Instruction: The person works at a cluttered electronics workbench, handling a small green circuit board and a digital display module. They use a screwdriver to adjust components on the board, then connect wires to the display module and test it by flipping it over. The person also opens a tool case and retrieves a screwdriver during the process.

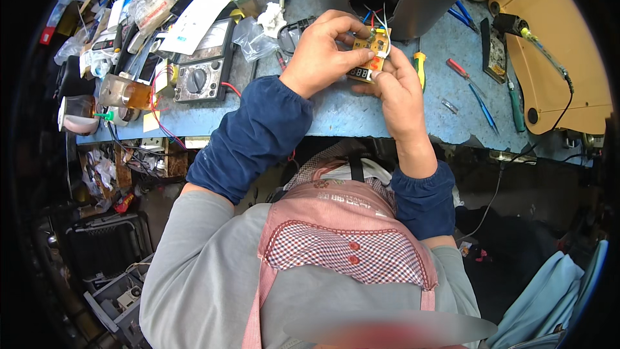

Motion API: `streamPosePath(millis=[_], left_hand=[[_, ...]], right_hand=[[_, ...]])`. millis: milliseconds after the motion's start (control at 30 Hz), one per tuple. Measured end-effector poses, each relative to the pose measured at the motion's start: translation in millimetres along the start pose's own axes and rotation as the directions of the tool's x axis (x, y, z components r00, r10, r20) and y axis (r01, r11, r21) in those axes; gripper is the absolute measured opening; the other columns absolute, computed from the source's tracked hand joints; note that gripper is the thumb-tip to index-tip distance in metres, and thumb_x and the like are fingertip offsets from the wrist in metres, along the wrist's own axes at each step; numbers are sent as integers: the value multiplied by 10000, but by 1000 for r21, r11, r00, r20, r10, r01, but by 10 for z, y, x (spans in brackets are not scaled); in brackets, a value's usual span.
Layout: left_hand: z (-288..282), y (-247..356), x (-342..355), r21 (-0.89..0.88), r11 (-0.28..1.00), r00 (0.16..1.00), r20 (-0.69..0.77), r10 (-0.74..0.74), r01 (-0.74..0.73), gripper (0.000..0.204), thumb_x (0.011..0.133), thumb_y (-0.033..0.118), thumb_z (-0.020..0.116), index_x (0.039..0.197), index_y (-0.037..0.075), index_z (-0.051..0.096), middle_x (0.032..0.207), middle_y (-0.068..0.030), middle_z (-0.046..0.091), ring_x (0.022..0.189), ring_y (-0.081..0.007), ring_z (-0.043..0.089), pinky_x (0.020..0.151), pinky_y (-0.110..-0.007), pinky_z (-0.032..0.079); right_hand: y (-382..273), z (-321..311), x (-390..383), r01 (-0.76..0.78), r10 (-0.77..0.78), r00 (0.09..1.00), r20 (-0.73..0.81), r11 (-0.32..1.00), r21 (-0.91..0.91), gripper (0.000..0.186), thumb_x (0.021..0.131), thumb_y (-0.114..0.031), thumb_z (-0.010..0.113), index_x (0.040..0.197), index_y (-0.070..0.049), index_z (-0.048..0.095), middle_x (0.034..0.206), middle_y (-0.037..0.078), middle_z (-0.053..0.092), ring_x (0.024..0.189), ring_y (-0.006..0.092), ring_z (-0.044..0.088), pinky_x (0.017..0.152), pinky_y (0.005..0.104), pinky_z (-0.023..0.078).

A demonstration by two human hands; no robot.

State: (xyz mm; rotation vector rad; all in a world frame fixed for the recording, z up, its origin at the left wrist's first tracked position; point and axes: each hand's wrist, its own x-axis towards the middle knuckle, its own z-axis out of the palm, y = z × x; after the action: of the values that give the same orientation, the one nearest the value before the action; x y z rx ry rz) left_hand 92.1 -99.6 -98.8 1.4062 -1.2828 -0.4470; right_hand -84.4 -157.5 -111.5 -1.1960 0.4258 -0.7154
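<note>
Both my hands hold a small yellow circuit board (363, 44) with a dark digit display at its near end. My left hand (330, 50) grips it from the left, thumb lying across its face. On the right side, my right hand (402, 87) pinches the board near the display. Red, blue and white wires (378, 18) run from the board's far end into a dark opening in a black appliance housing (423, 0) just beyond. Fingers hide part of the board's edges and its underside.
An analog multimeter (201, 77) lies at left, beside a jar of amber liquid (129, 92) and piled clutter. Right of my hands are a yellow-handled screwdriver (420, 68), a red-and-blue tool (471, 90) and a green-handled screwdriver (516, 108). A tan panel (562, 45) stands at far right.
</note>
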Motion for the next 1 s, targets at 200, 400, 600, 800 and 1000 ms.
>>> streamPosePath(millis=[200, 400, 600, 800, 1000], left_hand=[[-21, -27, 5, 50, 999, 999, 33, 9, -11, 291, 850, 95, 901, 1107, 24, 784, 1205, -55, 670, 977, -133, 679, 868, -286, 572], [-28, -22, 23, 74, 997, 998, 48, 28, -32, 305, 842, 94, 906, 1114, 28, 783, 1175, -51, 667, 954, -137, 669, 865, -290, 568], [-18, -22, 11, 25, 999, 999, 30, -33, 33, 331, 847, 82, 902, 1140, 19, 761, 1162, -54, 687, 956, -139, 673, 851, -301, 587], [-49, -95, 16, -133, 985, 994, 43, -104, 109, 314, 875, 38, 856, 1164, -7, 740, 1114, -65, 740, 950, -131, 729, 830, -287, 606], [-59, -111, 23, -90, 994, 997, 46, -63, 67, 234, 905, 12, 796, 1132, -26, 751, 1110, -70, 726, 959, -144, 750, 860, -284, 616]], right_hand=[[12, -17, 12, -11, 11, 1000, 6, 1000, 1, 530, 1018, 3, 426, 1546, 27, 468, 1321, 147, 711, 1182, 219, 721, 872, 354, 658], [-1, -2, 8, -7, 7, 1000, 1, 1000, -28, 527, 1020, -5, 420, 1544, 42, 462, 1339, 168, 700, 1174, 238, 727, 900, 375, 657], [10, -22, 20, 5, -4, 1000, 19, 999, -34, 513, 1018, -9, 428, 1526, 36, 485, 1316, 157, 712, 1159, 230, 730, 881, 370, 662], [-2, -10, 16, -6, 6, 1000, 11, 1000, -26, 520, 1005, -24, 433, 1517, 41, 500, 1325, 161, 700, 1151, 247, 729, 907, 399, 661], [13, -24, 24, 21, -20, 1000, 11, 1000, -17, 509, 1012, -15, 425, 1512, 47, 494, 1308, 159, 720, 1124, 240, 742, 881, 376, 661]])
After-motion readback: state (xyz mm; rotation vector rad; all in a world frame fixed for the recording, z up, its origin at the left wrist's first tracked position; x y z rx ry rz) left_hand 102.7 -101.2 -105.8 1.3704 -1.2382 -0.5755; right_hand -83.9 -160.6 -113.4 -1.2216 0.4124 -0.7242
